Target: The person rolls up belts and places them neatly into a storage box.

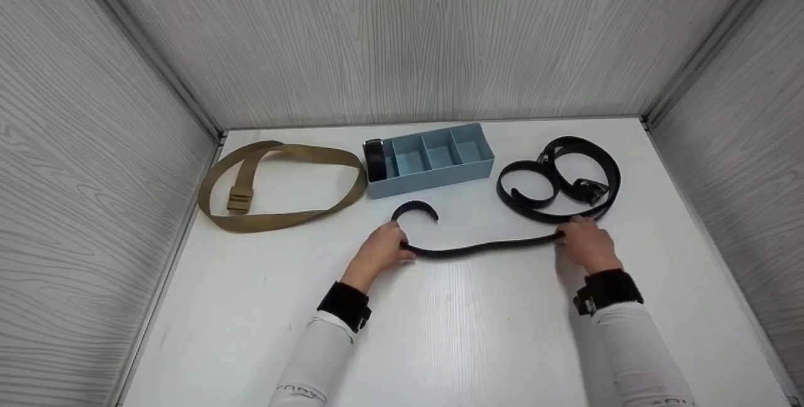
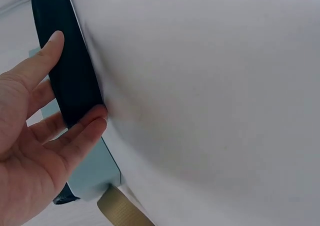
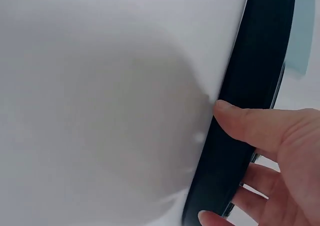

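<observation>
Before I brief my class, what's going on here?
A person's left hand and right hand hold a black strap between them, one end curling past the left. Behind, the blue box holds a black roll at its left end. A tan strap lies left of the box, looped black belting right of it.

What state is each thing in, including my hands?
Held black strap: extended between hands, left end curled.
Left hand: gripping that strap.
Right hand: gripping that strap.
Tan belt: spread in a loose loop.
Blue box: upright, open-topped.
Black belt in box: rolled up.
Black coil at right: loosely looped.
</observation>
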The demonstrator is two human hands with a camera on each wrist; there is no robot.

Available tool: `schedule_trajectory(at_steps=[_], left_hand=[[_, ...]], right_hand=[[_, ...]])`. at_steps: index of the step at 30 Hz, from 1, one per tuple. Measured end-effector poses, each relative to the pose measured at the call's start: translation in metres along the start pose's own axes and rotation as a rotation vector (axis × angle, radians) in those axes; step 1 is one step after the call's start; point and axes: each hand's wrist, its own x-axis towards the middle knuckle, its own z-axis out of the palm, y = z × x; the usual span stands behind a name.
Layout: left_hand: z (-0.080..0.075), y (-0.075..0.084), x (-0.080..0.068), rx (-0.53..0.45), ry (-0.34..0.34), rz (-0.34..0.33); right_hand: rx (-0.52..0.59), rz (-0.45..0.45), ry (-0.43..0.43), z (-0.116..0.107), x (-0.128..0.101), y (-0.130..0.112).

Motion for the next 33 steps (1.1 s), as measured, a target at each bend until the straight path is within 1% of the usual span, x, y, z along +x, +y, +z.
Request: schedule_trajectory(at_steps=[4, 8, 10, 14, 16, 18, 22, 25, 30, 33], left_hand=[[-0.007, -0.016, -0.009, -0.034, 0.041, -0.077], [-0.016, -0.034, -0.023, -0.08, 0.071, -0.163], [-0.021, -0.042, -0.029, -0.1, 0.082, -0.194], [-0.027, -0.055, -0.037, -0.121, 0.099, -0.253], [-0.027, -0.058, -0.039, -0.102, 0.114, -0.269], [-0.027, -0.058, -0.041, -0.069, 0.129, -0.277], [-0.025, -0.051, -0.041, -0.006, 0.152, -0.231], [-0.021, -0.043, -0.038, 0.003, 0.159, -0.183], [-0.01, -0.031, -0.027, -0.013, 0.161, -0.071], [-0.005, -0.024, -0.021, -0.003, 0.159, -0.003]], right_hand=[[0.004, 0.058, 0.006, -0.004, -0.004, 0.021], [0.01, 0.083, 0.012, -0.007, -0.008, 0.034], [0.011, 0.09, 0.01, -0.009, -0.01, 0.038], [0.015, 0.083, -0.012, -0.014, -0.012, 0.045], [0.018, 0.067, -0.026, -0.014, -0.012, 0.047], [0.026, 0.043, -0.046, -0.013, -0.011, 0.046], [0.045, 0.02, -0.078, -0.008, -0.007, 0.039], [0.059, 0.022, -0.085, -0.004, -0.001, 0.031], [0.06, 0.004, -0.109, 0.002, 0.009, 0.016], [0.054, -0.011, -0.107, 0.004, 0.012, 0.008]])
